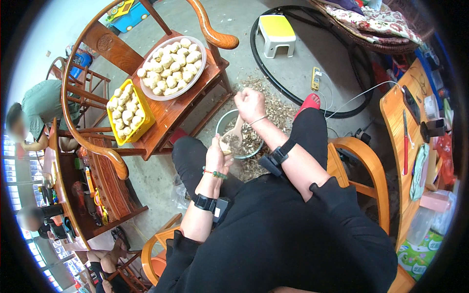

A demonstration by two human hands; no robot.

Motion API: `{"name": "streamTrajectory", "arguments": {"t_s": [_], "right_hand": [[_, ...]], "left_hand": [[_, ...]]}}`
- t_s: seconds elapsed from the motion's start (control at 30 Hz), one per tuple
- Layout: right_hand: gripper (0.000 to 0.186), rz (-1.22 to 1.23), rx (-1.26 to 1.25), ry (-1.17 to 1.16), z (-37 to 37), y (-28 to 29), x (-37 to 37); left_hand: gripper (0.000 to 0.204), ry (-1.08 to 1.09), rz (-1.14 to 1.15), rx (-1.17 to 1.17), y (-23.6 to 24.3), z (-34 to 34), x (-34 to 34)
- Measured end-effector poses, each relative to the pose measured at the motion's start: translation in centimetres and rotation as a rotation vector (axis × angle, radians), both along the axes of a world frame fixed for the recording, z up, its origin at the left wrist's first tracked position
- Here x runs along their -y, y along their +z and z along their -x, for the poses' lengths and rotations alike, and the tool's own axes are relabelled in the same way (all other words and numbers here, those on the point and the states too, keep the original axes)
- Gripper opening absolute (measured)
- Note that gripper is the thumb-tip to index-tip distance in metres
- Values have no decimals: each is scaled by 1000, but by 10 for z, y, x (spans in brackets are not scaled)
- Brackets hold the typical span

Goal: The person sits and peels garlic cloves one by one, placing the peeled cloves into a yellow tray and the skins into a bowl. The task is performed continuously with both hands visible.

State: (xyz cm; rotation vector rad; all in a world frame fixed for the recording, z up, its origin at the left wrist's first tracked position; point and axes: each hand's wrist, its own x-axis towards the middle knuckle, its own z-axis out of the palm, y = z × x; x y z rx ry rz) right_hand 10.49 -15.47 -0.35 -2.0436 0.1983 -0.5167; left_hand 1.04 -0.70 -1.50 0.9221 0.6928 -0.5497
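Observation:
My right hand [249,105] is closed around the handle of a pale spoon [233,135] over a round bowl [246,154] with a light green rim. My left hand [215,158] grips a small pale lump [225,148] at the spoon's head, beside the bowl's left edge. Brownish scraps lie in the bowl and are scattered on the floor around it. On a wooden armchair [172,135] in front of me stand a translucent tub [168,96] and a yellow crate [148,116], both holding many pale round lumps.
A step stool [275,29], black hose [351,110] and power strip [315,79] lie ahead-right. A wooden board [393,146] with a red-handled knife [405,151] stands at right. Other people [51,107] are at the left by a wooden table [71,205]. A cushioned basket [359,34] is top right.

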Motion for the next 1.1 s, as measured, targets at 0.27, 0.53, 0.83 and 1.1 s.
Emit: {"name": "streamTrajectory", "arguments": {"t_s": [0.27,0.53,0.83,1.1], "right_hand": [[28,-22,-21,-84,-6,-14,28],[26,-128,-53,39,11,10,6],[27,-89,26,48,14,12,-8],[25,-89,7,-38,2,11,9]], "left_hand": [[57,-16,145,94,-3,3,-8],[57,-23,0,153,5,-1,-3],[45,-6,-34,74,15,2,1],[39,20,16,37,6,0,-3]]}}
